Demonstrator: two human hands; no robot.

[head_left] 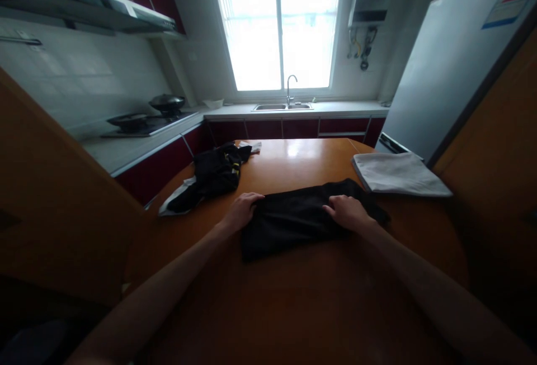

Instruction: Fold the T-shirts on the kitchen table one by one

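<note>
A black garment (293, 219) lies folded into a long band across the middle of the round wooden table (302, 298). My left hand (242, 208) grips its left end, fingers curled over the edge. My right hand (346, 211) rests on top of the garment toward its right end, fingers bent and pinching the cloth. Both forearms reach in from the near edge of the table.
A crumpled dark garment with yellow and white trim (210, 178) lies at the table's far left. A folded white cloth (398, 174) sits at the far right. Beyond are a counter with a sink (282, 107), a stove with pans (145, 122) and a fridge (444, 69).
</note>
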